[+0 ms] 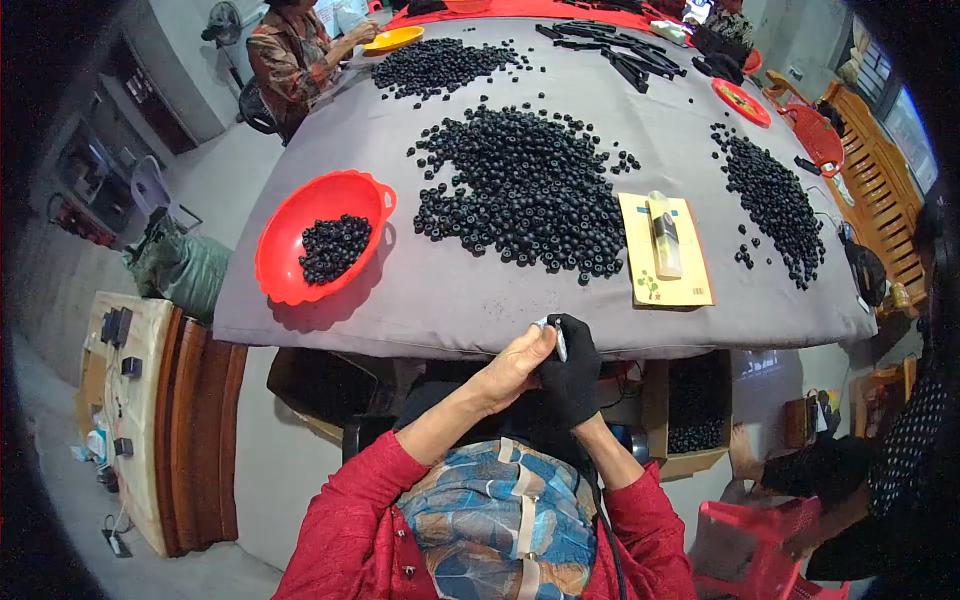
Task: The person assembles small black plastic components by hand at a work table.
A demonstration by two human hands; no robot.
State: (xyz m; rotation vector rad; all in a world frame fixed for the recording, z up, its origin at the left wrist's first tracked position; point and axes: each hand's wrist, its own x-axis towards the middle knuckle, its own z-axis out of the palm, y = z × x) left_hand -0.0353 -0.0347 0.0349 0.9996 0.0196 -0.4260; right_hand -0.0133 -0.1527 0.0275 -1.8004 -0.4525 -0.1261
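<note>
At the near table edge, my bare left hand (514, 371) and my black-gloved right hand (573, 372) meet, both closed. From the right hand's fingers sticks a slim silvery tool (561, 343); its kind is not clear. The left thumb and fingers pinch something small, mostly hidden, against it. Ahead of my hands spreads a large pile of small black ring-shaped parts (535, 185). To the left stands a red scalloped bowl (281, 240), holding a heap of similar black parts (334, 248).
Right of the pile, a clear bottle (664, 240) lies on a yellow booklet (690, 285). More black parts (775, 205) lie at right. Across the table (450, 310), a person (295, 65) sits by a yellow bowl (394, 40). Below, a cardboard box (694, 465) holds black parts.
</note>
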